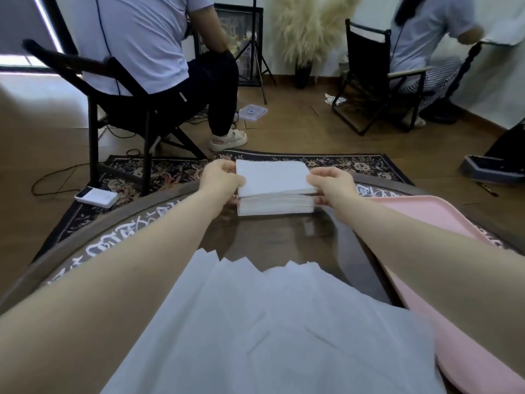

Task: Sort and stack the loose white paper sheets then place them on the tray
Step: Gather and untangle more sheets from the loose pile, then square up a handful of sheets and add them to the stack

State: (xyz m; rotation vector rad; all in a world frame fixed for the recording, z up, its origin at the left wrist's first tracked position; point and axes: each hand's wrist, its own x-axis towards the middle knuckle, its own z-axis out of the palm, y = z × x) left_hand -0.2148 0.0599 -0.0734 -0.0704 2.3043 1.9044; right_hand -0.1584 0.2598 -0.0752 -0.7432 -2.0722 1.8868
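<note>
No text can be read with certainty. White brush-style characters run along the dark rim of the round table (119,237), curving past both sides of the gripped paper stack (274,177), but they are upside down and too blurred to make out.

Just two bare forearms in frame, no sleeves showing anywhere. No watch, rings or gloves on the left hand (222,177) or the right hand (331,182). Short plain nails.

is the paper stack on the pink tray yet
No, the paper stack sits on the glass table, left of the pink tray.
</note>
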